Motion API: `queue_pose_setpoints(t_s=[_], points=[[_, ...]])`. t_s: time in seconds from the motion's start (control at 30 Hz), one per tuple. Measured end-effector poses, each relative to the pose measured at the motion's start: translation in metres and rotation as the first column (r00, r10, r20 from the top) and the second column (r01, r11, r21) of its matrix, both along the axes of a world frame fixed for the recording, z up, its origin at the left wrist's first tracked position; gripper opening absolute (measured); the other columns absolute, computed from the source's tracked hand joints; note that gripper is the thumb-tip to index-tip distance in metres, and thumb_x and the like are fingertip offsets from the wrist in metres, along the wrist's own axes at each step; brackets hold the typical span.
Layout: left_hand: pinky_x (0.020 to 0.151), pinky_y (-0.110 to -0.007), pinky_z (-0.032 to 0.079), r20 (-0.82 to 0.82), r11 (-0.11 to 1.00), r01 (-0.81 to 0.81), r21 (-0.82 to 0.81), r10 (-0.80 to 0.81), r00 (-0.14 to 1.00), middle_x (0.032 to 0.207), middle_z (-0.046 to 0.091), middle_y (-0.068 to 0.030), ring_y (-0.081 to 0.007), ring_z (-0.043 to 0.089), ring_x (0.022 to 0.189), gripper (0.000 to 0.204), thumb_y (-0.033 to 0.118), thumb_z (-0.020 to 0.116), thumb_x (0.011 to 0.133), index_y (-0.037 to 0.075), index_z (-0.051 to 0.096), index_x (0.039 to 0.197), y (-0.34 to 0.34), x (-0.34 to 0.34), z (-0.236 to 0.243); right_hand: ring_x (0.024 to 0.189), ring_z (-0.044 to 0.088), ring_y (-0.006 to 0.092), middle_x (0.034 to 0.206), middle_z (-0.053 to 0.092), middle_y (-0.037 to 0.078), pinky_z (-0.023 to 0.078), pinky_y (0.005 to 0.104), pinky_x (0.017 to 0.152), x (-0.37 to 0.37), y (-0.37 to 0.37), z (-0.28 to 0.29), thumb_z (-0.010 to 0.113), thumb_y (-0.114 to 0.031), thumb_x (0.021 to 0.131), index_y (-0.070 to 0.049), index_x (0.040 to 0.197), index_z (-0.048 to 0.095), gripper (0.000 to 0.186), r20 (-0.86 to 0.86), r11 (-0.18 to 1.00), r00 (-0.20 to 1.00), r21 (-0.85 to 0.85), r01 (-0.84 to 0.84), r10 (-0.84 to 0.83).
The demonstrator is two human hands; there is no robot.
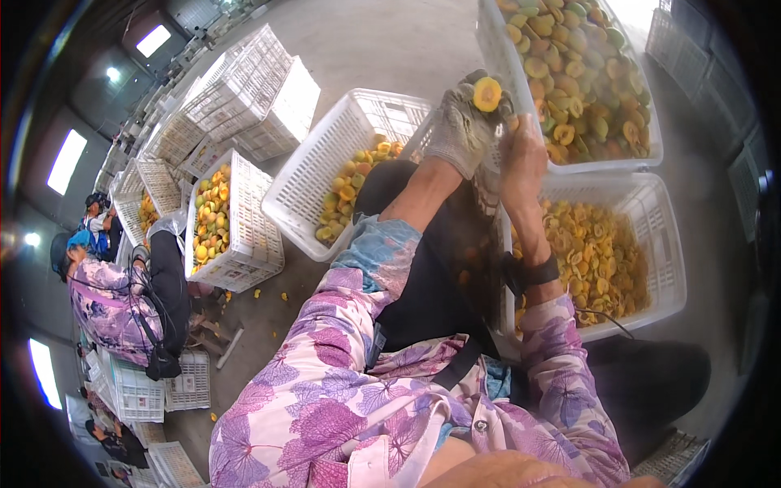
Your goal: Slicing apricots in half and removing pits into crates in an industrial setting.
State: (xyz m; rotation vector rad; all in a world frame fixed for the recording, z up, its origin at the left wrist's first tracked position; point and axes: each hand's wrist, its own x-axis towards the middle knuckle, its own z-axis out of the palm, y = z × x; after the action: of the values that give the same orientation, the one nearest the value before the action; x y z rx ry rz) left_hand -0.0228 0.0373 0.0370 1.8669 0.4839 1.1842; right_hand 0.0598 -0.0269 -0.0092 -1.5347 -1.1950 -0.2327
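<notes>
My left hand [462,126], in a pale, soiled work glove, grips a yellow-orange fruit half [487,94] with its cut face showing. Close beside it on the right, my bare right hand [523,163] has its fingers curled. Whatever it pinches is too small or hidden to make out. Both hands are over the gap between white crates. A large crate [606,166] of greenish-orange fruit halves stands at the far right. Nearer, another crate [671,252] contains yellow-orange fruit pieces. Left of my gloved hand, a third crate [305,175] is partly filled with fruit halves.
White crates [244,93] are stacked at the far left. A crate [259,236] heaped with fruit stands nearer. Another person [114,285] in a floral top sits at the left, beside more crates [187,382]. Fruit bits lie on the grey floor [285,297].
</notes>
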Motion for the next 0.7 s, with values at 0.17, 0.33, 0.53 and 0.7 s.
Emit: queue_pose_setpoints(t_s=[0.17, 0.33, 0.53, 0.7], points=[[0.082, -0.026, 0.046, 0.027, 0.993, -0.076, -0.086, 0.079, 0.997, 0.105, 0.057, -0.0092, -0.0138, 0.054, 0.094, 0.021, 0.003, 0.046, 0.089, 0.002, 0.053, 0.108, -0.024, 0.003, 0.007, 0.075, 0.055, 0.0414, 0.079, 0.055, 0.024, 0.041, 0.0452, 0.061, -0.003, 0.001, 0.008, 0.049, 0.001, 0.080, 0.002, 0.091, 0.047, 0.011, -0.079, 1.000, 0.997, -0.029, 0.006, -0.009], [0.088, -0.028, 0.044, 0.330, 0.980, 0.192, -0.052, -0.164, 0.930, 0.105, 0.057, -0.0087, -0.0167, 0.053, 0.096, 0.025, 0.018, 0.041, 0.095, 0.002, 0.054, 0.108, 0.014, 0.014, -0.038, 0.075, 0.057, 0.0420, 0.079, 0.057, 0.025, 0.043, 0.0463, 0.061, -0.006, 0.005, 0.002, 0.048, -0.003, 0.082, 0.001, 0.090, 0.049, 0.009, -0.041, 0.999, 0.999, 0.040, 0.016, -0.015], [0.079, -0.029, 0.047, 0.645, 0.598, 0.543, -0.590, -0.055, 0.762, 0.094, 0.059, -0.0074, -0.0167, 0.055, 0.086, 0.034, 0.036, 0.045, 0.095, 0.004, 0.056, 0.102, -0.003, 0.013, -0.021, 0.072, 0.058, 0.0423, 0.070, 0.057, 0.024, 0.043, 0.0477, 0.061, -0.003, -0.005, 0.008, 0.047, -0.001, 0.080, 0.000, 0.088, 0.048, 0.008, -0.002, 0.991, 1.000, -0.133, 0.013, -0.013], [0.067, -0.029, 0.049, 0.548, 0.577, 0.402, -0.711, 0.096, 0.831, 0.082, 0.060, -0.0067, -0.0179, 0.058, 0.074, 0.039, 0.043, 0.045, 0.093, 0.006, 0.058, 0.093, -0.004, 0.010, -0.020, 0.072, 0.058, 0.0427, 0.068, 0.058, 0.024, 0.044, 0.0479, 0.060, 0.003, -0.011, 0.003, 0.047, -0.003, 0.080, 0.000, 0.087, 0.048, 0.008, 0.144, 0.988, 0.984, -0.131, -0.084, 0.103]])
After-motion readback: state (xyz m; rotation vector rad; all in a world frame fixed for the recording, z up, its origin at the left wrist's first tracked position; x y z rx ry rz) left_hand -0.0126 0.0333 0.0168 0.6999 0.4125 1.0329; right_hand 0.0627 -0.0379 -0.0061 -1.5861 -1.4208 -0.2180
